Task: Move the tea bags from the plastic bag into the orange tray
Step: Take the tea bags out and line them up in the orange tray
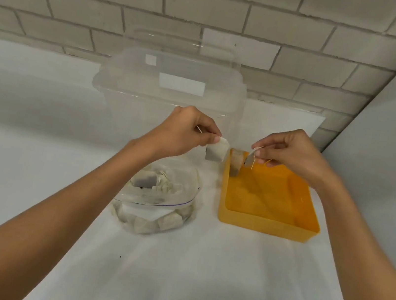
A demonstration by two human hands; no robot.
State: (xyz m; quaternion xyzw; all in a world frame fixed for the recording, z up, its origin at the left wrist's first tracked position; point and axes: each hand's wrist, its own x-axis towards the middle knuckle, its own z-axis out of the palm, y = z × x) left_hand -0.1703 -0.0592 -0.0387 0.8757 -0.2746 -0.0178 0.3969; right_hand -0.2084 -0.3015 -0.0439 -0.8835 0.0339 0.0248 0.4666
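Here is what the head camera sees. Your left grip [184,132] is closed in a pinch. Thumb and finger hold the top corner of one tea bag [216,152]. It hangs just below the grip, in the air between the plastic bag [157,203] and the orange tray [265,225]. I think holding it by the corner lets it hang free, so it does not tear.

Your right grip [292,152] is closed in a pinch too. It holds the little tag [251,158] of a second tea bag [238,161]. That one hangs just below and to the left of the grip, at the far corner of the orange tray. I cannot tell if it touches the tray.

The plastic bag lies on the desk [197,279] below your left grip. Its mouth is open and many tea bags are inside, so I think most of the job is left. The tray sits just beside the bag, so each trip is short. A clear box [171,83] stands behind both grips.
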